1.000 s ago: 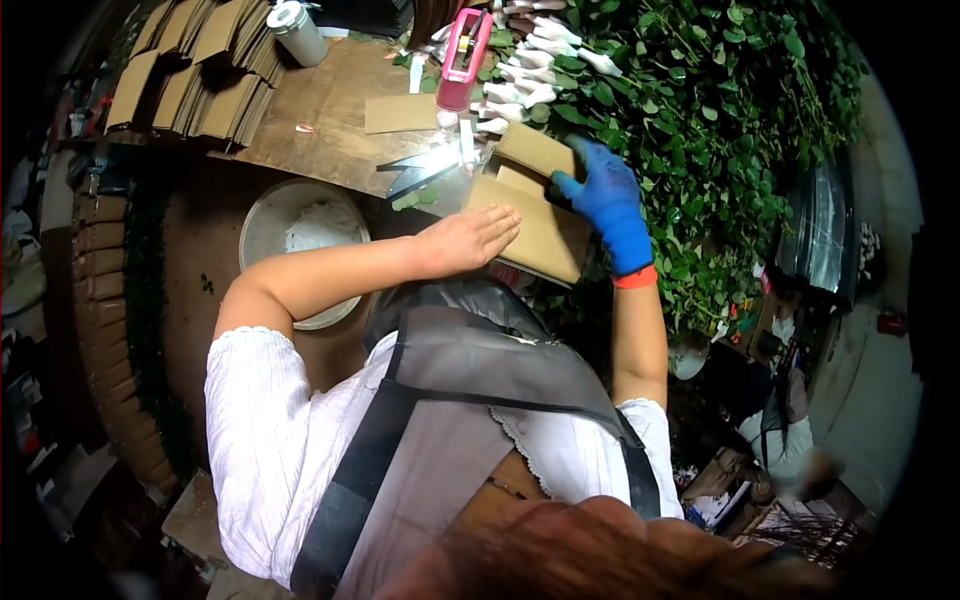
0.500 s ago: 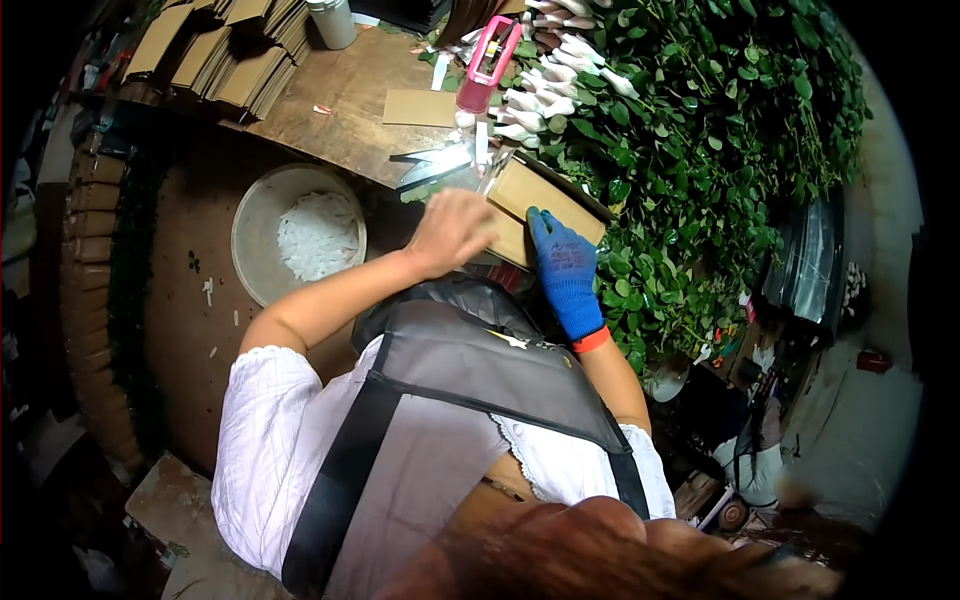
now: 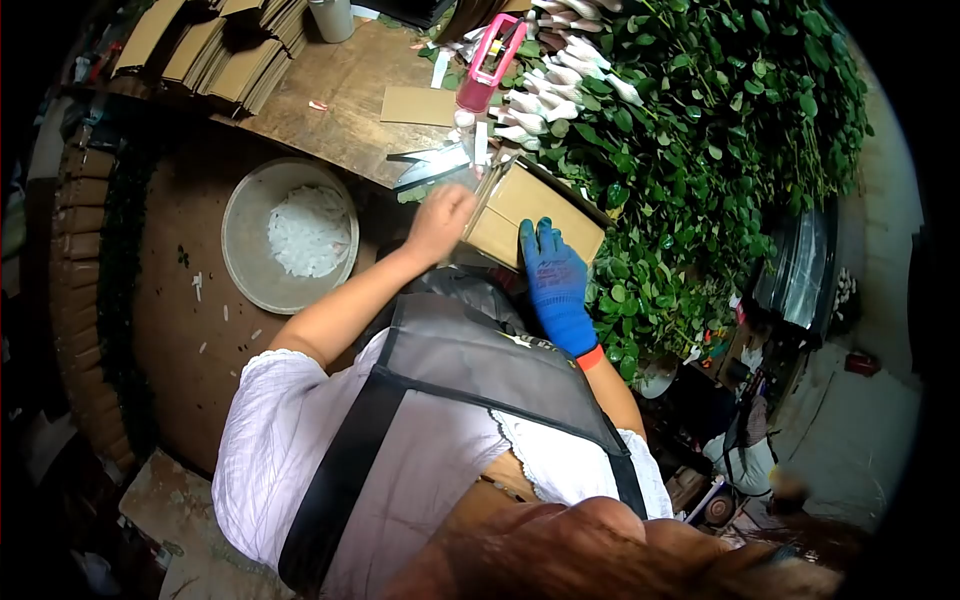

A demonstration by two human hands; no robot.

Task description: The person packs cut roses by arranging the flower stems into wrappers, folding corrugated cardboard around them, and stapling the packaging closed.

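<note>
My left hand (image 3: 441,222), bare, is at the left edge of a brown cardboard piece (image 3: 542,207). Its fingers are curled closed, and whatever is in them is hidden. My right hand (image 3: 555,272) wears a blue knitted glove with an orange cuff. It lies with fingers stretched out on the front part of the cardboard, pressing from above. A dark upright edge runs behind the cardboard. To its upper left are a pair of scissors (image 3: 432,167) and a flat cardboard sheet (image 3: 417,106) on the wooden table (image 3: 335,95).
White-wrapped flower heads (image 3: 545,105) and a large heap of leafy stems (image 3: 700,130) fill the right side. A pink-framed holder (image 3: 490,62) lies nearby. Cardboard stacks (image 3: 215,65) and a white cup (image 3: 331,18) stand at the back. A tub (image 3: 240,262) holds white scraps.
My left hand has come down to the cardboard's left edge, its blur gone. The gloved right hand has shifted slightly left and down. The cardboard has moved a little left, its front panel showing wider.
</note>
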